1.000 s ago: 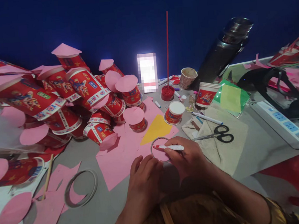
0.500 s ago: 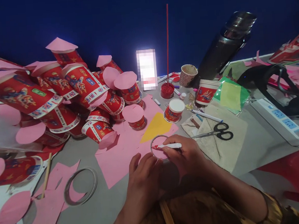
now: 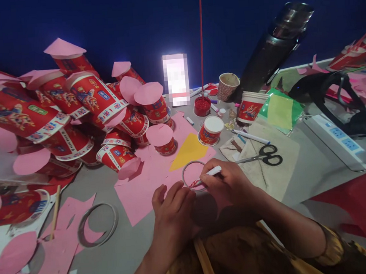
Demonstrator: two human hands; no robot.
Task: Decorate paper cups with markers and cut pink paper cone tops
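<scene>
My right hand [image 3: 232,183] grips a white marker [image 3: 213,173] with red on its tip end. The tip meets the inside edge of a small grey ring [image 3: 183,173] that lies on a pink paper sheet [image 3: 137,199]. Beside the ring rests my left hand [image 3: 174,209], its fingers stretched over the paper and its fingertips close to the ring's lower left edge. Whether they press on the ring I cannot tell. A yellow paper piece [image 3: 184,151] lies just beyond, on the pink sheet.
Red paper cups [image 3: 95,95] with pink paper tops are piled at the left. A larger grey ring [image 3: 115,222] lies near pink scraps. To the right are black scissors [image 3: 268,155], a white-topped red cup [image 3: 210,137], a black flask [image 3: 263,56] and a power strip [image 3: 331,133].
The marker tip has moved down along the ring's inside edge, and the marker is more tilted. My left hand stays beside the ring. The whole view has shifted slightly.
</scene>
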